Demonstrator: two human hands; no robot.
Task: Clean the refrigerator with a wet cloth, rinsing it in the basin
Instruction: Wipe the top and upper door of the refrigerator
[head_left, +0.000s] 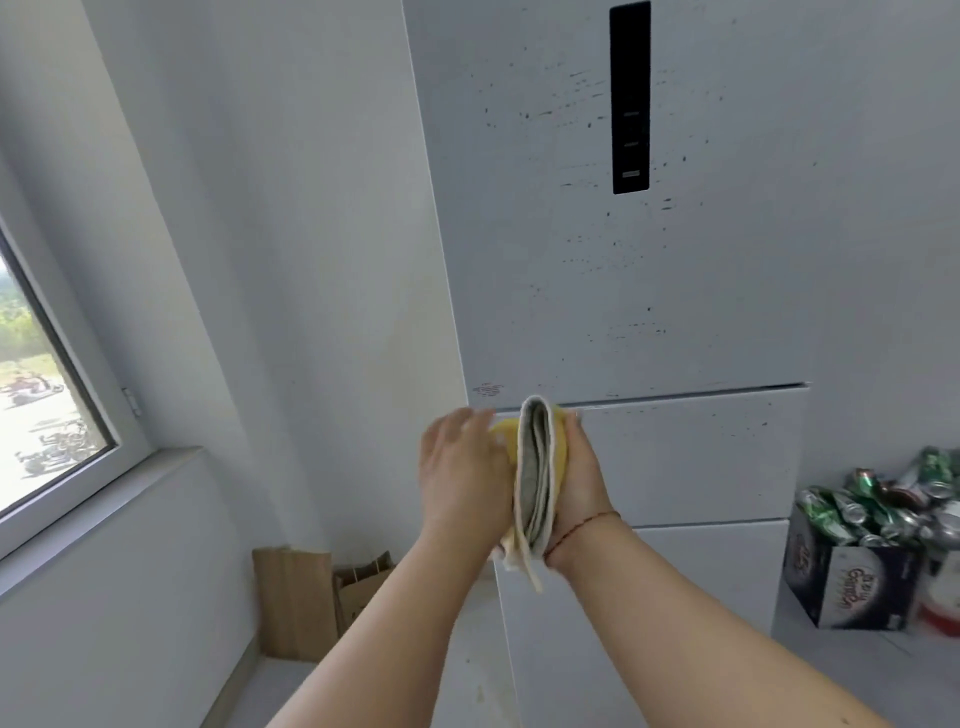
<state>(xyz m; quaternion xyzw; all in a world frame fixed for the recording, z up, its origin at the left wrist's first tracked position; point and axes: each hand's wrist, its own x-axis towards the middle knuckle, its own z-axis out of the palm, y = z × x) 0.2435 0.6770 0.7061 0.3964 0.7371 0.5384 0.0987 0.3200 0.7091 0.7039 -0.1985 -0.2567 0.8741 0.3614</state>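
A tall white refrigerator (701, 291) fills the upper right, its door speckled with dark spots and carrying a black display strip (630, 98). In front of the seam between its upper door and a drawer, I hold a folded yellow and grey cloth (535, 478) upright between my palms. My left hand (462, 478) presses flat against the cloth's left side with fingers straight. My right hand (576, 488) cups its right side, a red string at the wrist. No basin is in view.
A window (36, 395) with a sill lies to the left. Brown cardboard pieces (296, 603) lean in the corner by the wall. At right, a dark box (852, 587) full of crushed cans stands on the floor beside the refrigerator.
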